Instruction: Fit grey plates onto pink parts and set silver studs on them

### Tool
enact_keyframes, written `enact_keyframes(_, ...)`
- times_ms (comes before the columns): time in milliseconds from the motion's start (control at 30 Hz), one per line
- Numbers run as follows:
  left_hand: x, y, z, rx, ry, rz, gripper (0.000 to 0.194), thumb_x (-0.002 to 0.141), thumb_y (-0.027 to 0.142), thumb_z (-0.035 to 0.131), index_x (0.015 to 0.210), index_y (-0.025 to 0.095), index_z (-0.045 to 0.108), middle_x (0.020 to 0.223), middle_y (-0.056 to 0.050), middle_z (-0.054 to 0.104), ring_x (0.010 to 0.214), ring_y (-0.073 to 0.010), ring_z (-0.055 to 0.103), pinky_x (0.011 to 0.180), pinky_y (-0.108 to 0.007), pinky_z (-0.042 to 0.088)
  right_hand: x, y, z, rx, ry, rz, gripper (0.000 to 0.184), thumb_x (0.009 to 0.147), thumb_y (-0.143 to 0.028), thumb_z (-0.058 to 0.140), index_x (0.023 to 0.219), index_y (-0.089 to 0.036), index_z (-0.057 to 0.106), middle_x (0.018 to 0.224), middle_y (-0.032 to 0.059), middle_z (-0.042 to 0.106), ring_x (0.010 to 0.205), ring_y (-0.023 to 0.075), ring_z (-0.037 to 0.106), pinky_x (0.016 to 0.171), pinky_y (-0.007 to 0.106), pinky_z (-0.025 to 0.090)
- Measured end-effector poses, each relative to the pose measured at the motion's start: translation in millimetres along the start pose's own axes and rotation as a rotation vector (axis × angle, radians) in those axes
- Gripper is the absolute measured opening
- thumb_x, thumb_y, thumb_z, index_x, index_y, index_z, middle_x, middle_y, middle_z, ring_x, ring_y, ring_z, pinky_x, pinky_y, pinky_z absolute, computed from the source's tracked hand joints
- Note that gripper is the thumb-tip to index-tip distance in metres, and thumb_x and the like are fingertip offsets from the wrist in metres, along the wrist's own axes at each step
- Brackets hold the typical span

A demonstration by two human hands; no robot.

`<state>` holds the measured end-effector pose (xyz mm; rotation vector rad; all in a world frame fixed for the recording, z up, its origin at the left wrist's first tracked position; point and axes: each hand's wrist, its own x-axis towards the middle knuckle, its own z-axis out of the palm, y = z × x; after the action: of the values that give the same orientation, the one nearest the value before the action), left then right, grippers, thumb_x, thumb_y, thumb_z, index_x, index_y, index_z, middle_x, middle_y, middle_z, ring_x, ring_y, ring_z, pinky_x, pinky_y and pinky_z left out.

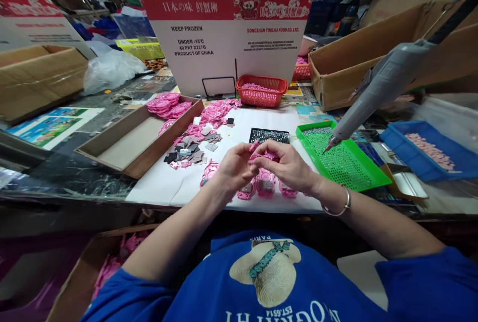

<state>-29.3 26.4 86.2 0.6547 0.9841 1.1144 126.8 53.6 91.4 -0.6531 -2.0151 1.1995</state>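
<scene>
My left hand [236, 163] and my right hand [286, 161] meet over the white work sheet [179, 182]. Between their fingertips is a pink plastic part [268, 155], mostly covered by the fingers, and both hands are closed on it. Just below lies a row of pink plastic casings [266, 183], some with a grey plate in them. Left of my hands are loose grey and black square plates [190, 150] and a heap of pink parts [216, 112]. A black tray of small metal pieces [269, 136] sits right behind my fingers.
A grey electric screwdriver [381, 88] hangs at the right over a green perforated tray [364, 175]. Behind stands a red basket [263, 94] of pink pieces before a tall carton [227, 38]. A shallow box [130, 162] holds pink casings at left. A blue bin [403, 135] lies far right.
</scene>
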Motion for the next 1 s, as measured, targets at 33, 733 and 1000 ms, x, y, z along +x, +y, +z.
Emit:
enact_keyframes(33, -3.8, -9.0, 3.5, -0.037, -0.021, -0.036, 0.011, 0.076, 0.023, 0.05, 0.067, 0.018, 0.045, 0.052, 0.004, 0.041, 0.037, -0.0072, 0.036, 0.031, -0.015, 0.021, -4.0, 0.0, 4.5, 0.018, -0.011, -0.009, 0.016, 0.086, -0.037, 0.065, 0.086, -0.021, 0.063, 0.084, 0.0011, 0.067, 0.076, 0.0133, 0.062, 0.073, 0.03, 0.048)
enact_keyframes(733, -19.9, -51.7, 22.3, -0.492, -0.155, -0.325, 0.022, 0.082, 0.021, 0.051, 0.061, 0.015, 0.047, 0.045, 0.004, 0.044, 0.029, -0.0045, 0.036, 0.025, -0.01, 0.019, -48.3, 7.9, 0.8, 0.004, 0.017, -0.069, 0.01, 0.086, -0.032, 0.07, 0.09, -0.023, 0.071, 0.084, 0.0004, 0.072, 0.073, 0.0115, 0.065, 0.066, 0.027, 0.05)
enact_keyframes(1000, -25.2, -62.2, 32.4, -0.473, -0.266, -0.416, 0.025, 0.087, 0.03, 0.055, 0.069, 0.013, 0.055, 0.052, 0.001, 0.052, 0.032, -0.0031, 0.032, 0.027, -0.011, 0.02, -58.8, 15.8, -7.5, -0.349, 0.252, -0.425, 0.012, 0.088, -0.015, 0.067, 0.099, -0.02, 0.066, 0.085, 0.0023, 0.07, 0.078, 0.0109, 0.066, 0.067, 0.023, 0.054)
